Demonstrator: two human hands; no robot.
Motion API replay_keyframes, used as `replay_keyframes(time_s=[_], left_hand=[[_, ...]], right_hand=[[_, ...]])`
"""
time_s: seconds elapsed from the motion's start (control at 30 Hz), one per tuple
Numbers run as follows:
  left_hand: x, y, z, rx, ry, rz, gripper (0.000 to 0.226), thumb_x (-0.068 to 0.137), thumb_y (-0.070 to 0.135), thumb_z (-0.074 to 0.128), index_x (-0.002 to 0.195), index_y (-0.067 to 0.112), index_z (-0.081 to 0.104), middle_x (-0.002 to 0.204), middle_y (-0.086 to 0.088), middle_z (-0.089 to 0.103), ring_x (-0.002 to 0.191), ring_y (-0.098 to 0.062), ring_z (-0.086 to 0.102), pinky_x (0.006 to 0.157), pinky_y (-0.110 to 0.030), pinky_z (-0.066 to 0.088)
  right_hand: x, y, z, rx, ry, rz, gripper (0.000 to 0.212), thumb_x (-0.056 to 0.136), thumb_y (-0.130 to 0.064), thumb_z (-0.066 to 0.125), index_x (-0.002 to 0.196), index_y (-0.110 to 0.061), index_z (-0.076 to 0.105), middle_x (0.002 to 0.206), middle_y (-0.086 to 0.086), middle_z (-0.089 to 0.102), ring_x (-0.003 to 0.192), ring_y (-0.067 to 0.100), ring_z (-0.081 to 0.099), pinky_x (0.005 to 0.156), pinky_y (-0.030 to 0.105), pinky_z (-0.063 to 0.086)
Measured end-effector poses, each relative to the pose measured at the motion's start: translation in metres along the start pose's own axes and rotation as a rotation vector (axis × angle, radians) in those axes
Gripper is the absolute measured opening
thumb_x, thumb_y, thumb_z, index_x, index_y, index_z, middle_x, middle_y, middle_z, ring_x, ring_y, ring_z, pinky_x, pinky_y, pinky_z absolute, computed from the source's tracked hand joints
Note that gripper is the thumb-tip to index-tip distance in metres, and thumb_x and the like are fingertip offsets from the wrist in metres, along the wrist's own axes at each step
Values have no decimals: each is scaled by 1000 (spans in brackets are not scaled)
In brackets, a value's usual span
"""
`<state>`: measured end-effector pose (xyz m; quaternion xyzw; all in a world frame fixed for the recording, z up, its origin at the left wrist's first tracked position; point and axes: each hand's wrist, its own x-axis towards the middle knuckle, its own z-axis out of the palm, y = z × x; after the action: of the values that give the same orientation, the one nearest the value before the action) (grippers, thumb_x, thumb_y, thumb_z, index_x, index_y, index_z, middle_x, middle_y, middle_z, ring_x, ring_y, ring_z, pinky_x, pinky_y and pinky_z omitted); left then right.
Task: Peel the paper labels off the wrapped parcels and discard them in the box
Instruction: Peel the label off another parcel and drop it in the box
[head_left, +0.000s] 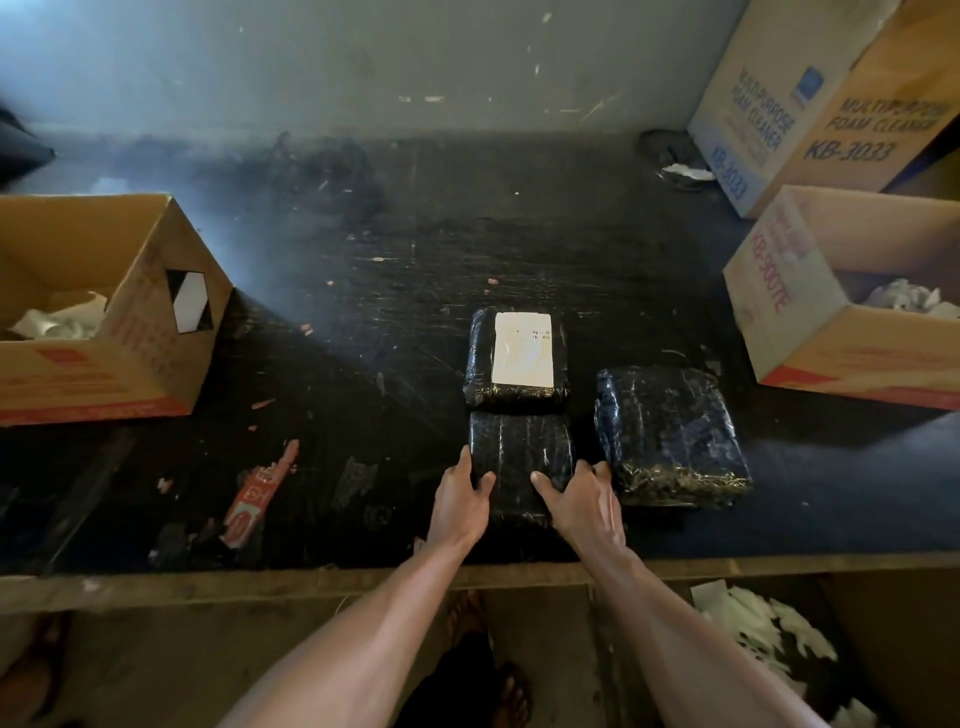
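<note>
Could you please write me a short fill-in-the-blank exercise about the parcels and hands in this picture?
1. The table holds ___ black wrapped parcels.
2. Only the far parcel bears a white ___ on top.
3. The left hand and right hand grip the near parcel, whose top shows ___ label.
Missing words: three; label; no.

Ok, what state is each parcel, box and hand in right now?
far parcel: label stuck flat on top
near parcel: no label showing, gripped at both sides
right parcel: no label showing, free of hands
left box: open, paper inside
right box: open, paper scraps inside
left hand: grips near parcel
right hand: grips near parcel
</note>
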<state>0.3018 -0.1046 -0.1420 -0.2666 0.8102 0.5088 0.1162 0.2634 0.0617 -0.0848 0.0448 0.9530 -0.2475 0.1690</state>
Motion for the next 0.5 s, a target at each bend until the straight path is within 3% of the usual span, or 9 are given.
replay_keyframes(time_s=[0.33, 0.5], left_hand=[[-7, 19, 1, -41, 22, 31, 36, 101, 35, 50, 136, 38, 43, 120, 7, 61, 112, -13, 59, 97, -45, 52], [-4, 23, -2, -34, 44, 16, 32, 100, 35, 52, 132, 36, 49, 124, 8, 61, 120, -14, 57, 100, -45, 51]], right_hand=[[11, 3, 1, 27, 6, 1, 74, 92, -59, 58, 140, -4, 46, 149, 23, 41, 123, 36, 58, 95, 44, 54], [9, 0, -1, 63, 36, -33, 72, 96, -47, 60, 150, -6, 36, 156, 21, 34, 136, 35, 48, 105, 44, 48]])
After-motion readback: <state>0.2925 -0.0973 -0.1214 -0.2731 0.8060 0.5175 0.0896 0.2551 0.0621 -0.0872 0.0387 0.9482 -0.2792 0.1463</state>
